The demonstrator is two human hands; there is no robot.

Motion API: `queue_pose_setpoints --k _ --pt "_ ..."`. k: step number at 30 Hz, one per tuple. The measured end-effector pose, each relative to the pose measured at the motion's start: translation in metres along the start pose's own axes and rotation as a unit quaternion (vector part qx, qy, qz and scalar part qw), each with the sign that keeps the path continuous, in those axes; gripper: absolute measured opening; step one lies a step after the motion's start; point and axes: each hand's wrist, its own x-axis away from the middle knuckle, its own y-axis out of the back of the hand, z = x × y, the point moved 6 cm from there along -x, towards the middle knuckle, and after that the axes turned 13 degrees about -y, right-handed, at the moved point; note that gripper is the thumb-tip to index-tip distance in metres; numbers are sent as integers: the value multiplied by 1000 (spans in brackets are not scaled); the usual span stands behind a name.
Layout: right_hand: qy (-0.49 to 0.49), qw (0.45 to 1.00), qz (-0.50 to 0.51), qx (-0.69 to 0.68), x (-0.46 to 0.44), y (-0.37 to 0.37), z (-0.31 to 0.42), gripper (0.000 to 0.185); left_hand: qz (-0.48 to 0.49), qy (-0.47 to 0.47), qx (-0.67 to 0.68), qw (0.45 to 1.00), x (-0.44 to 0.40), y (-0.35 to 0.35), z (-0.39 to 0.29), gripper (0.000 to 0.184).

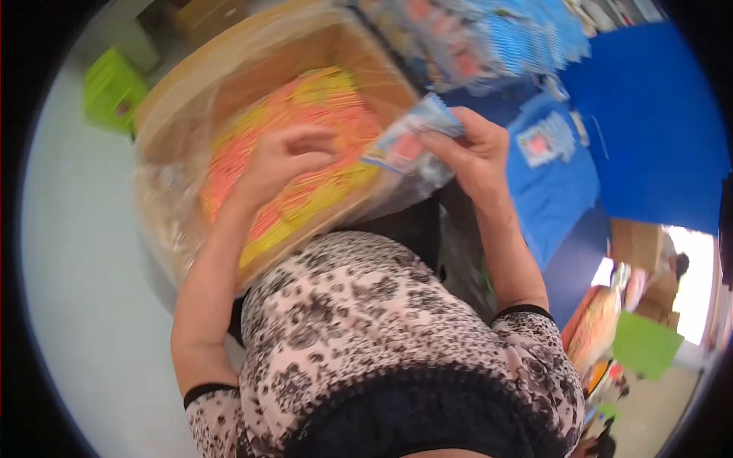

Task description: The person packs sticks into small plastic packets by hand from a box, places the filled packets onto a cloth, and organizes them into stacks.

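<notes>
My right hand (479, 156) pinches a small blue and white packet (401, 141) with a pink patch between thumb and fingers. The packet tilts over the right edge of a cardboard box (305, 52) lined with clear plastic. My left hand (294, 159) hovers over the box, its fingers slightly bent and apart from the thumb, with nothing visible in it. Inside the box lie many thin pink and yellow pieces (305, 107), packed in rows. Motion blurs their detail.
A large pile of similar blue packets (519, 42) lies at the upper right. One more packet (546, 141) rests on a blue cloth (553, 202) on the blue table (641, 130). A green bin (113, 91) stands on the floor at the left.
</notes>
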Motion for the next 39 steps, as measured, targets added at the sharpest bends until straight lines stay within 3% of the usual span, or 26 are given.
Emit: queue_pose_setpoints --k 3,5,9,12,13,16,17,20,25,27,28,30,34,36,39 --pt "3 996 -85 -37 21 87 -5 17 -18 2 16 1000 -2 10 7 30" --pt "-51 977 -203 45 24 155 -32 18 -45 14 15 999 1 19 13 29" --pt "-90 942 -282 160 24 243 -80 20 -71 23 -40 996 0 28 14 26" --pt "-6 830 -418 369 29 269 -74 28 -116 26 -76 990 4 42 23 28" --pt "-4 828 -425 367 22 287 -81 28 -110 21 -78 991 4 43 25 28" --pt "124 707 -474 510 6 346 -90 40 -135 44 -79 987 4 51 30 28" --pt "123 705 -482 505 6 352 -90 40 -129 39 -84 987 5 52 32 28" --pt "-131 839 -348 398 -14 371 -111 48 -144 37 -91 985 6 53 31 24" --pt "-84 826 -372 414 -11 356 -102 46 -6 33 -268 963 -8 -1 -25 18" --pt "-152 874 -339 313 -11 355 -100 43 178 -115 -362 908 -32 -70 -74 17" --pt "-181 892 -324 259 -10 354 -103 42 182 -116 -367 905 -44 -83 -76 17" --pt "-192 891 -333 241 -9 358 -104 39 274 -237 -400 842 -62 -120 -87 22" --pt "-198 906 -327 181 -12 360 -111 32 296 -246 -353 853 -98 -182 -60 26" --pt "-161 935 -290 128 -11 357 -111 27 305 -294 -376 824 -124 -218 -32 36" --pt "-129 946 -278 103 -8 347 -100 22 236 -376 -437 782 -167 -274 -18 65"
